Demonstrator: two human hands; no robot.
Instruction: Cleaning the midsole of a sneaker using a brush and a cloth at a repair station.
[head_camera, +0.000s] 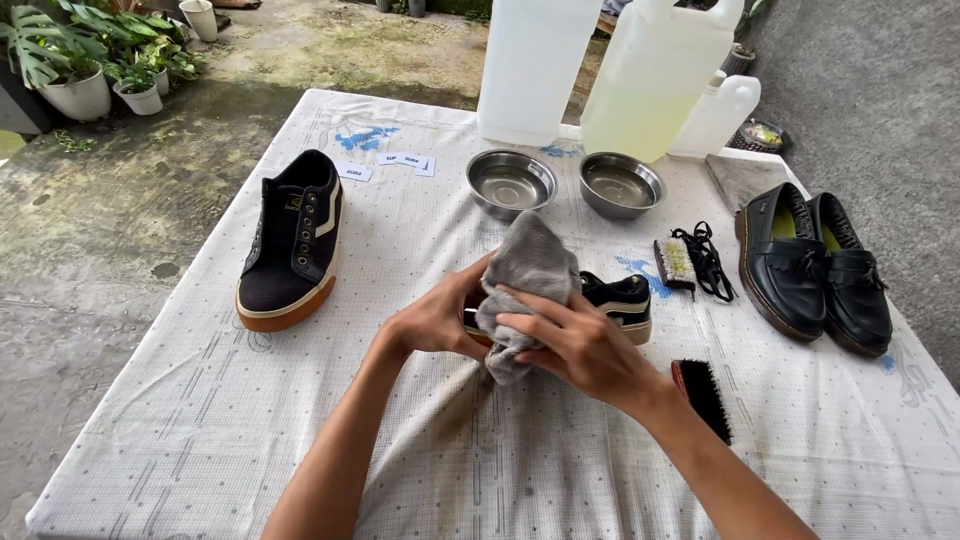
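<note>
Tablecloth (200, 400) margin beside wrapped sneaker (622, 300)

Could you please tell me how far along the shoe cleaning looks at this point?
Apparently done: the laces are out, since the black canvas sneaker with a gum sole shows bare eyelets and black laces lie by a small scrub brush. In hand: both hands, left hand and right hand, press a grey cloth on its mate. Left: the black leather loafers sit untouched.

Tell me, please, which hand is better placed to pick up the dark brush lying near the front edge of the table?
Probably the right hand. The dark brush lies just beside its wrist, while the left hand grips the sneaker on the far side. The right would first need to release the grey cloth.
</note>
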